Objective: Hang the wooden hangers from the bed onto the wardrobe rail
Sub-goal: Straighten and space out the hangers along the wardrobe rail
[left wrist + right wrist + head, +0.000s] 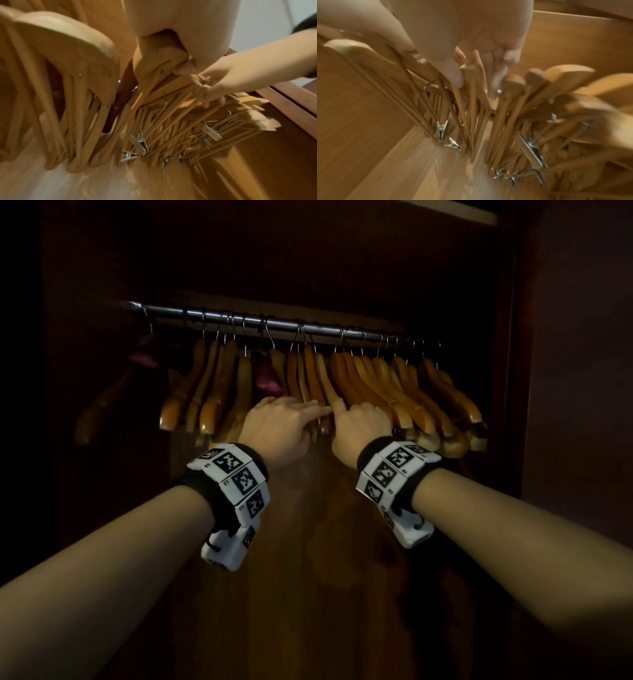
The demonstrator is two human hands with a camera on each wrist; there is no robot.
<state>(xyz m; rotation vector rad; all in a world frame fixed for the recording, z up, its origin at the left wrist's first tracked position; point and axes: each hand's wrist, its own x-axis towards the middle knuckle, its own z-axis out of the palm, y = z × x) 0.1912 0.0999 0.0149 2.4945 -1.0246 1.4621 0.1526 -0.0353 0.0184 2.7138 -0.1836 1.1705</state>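
We look into a dark brown wooden wardrobe (565, 371). A shiny metal rail (274, 324) runs across it, crowded from left to right with curved, glossy honey-coloured wooden hangers (394, 385) on thin wire hooks; small silver metal clips (141, 142) dangle from their lower bars. At the left, a dark pink padded hanger (265, 378) hangs among them. Our left hand (279, 428) lays loosely spread fingers on the hanger shoulders. Just beside it, our right hand (359, 428) pushes spread fingers between neighbouring hangers.
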